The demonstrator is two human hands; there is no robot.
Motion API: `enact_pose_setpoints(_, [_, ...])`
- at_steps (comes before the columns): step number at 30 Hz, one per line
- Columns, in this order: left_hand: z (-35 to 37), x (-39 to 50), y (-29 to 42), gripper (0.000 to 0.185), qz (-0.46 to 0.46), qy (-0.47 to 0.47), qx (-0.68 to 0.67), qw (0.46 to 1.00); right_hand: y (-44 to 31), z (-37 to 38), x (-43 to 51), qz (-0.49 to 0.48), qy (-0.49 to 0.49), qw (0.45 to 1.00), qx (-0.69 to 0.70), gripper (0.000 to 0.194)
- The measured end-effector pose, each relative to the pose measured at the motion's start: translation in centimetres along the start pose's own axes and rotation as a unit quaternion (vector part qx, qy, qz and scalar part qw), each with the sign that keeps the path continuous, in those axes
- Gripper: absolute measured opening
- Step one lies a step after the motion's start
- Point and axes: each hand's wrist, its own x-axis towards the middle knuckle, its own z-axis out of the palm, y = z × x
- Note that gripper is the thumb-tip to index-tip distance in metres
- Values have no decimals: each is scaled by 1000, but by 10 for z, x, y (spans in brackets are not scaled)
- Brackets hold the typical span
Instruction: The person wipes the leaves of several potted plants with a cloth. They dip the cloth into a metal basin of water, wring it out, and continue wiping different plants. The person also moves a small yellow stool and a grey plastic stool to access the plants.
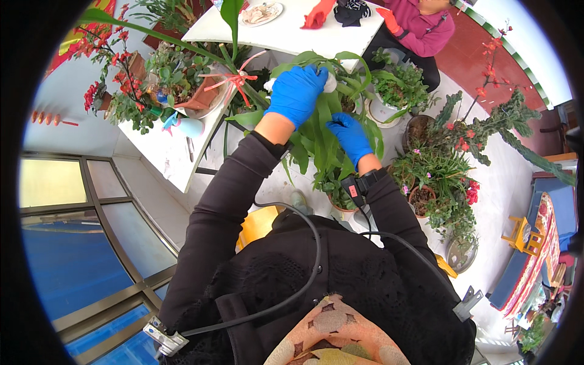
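Observation:
My left hand [296, 96], in a blue glove, is closed over a white cloth [331, 84] among the upper leaves of a broad, strap-leaved potted plant [321, 130]. White material shows on both sides of the fist. Lower and to the right, my right hand [351, 139], also gloved in blue, has its fingers bent against one of the long hanging leaves. Its fingertips are partly turned away, so whether they pinch the leaf is unclear. Most of this plant's base is hidden under the foliage.
A white table [292, 39] holds a plate [262, 13], a red glove [317, 16] and dark cloth [351, 13]. Another person [422, 27] sits beyond it. A spray bottle [185, 125] stands on the left tabletop. Potted plants [422, 196] crowd the right side. A yellow stool [258, 223] is beside me.

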Motion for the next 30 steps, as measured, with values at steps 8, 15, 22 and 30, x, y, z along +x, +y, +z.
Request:
enact_pose_setpoints(8, [15, -55, 37, 30, -4, -114, -193, 974, -8, -5, -6, 82, -30, 987, 136, 30])
enact_pose_setpoints(15, [13, -99, 25, 33, -69, -181, -255, 947, -22, 3, -18, 92, -56, 979, 174, 50])
enact_pose_setpoints(22, [2, -139, 6, 31, -128, -228, -245, 934, -8, -12, -6, 30, -145, 974, 171, 57])
enact_pose_setpoints(30, [-30, -154, -25, 42, -262, -127, -440, 849, -26, -2, -17, -139, 83, 979, 125, 42])
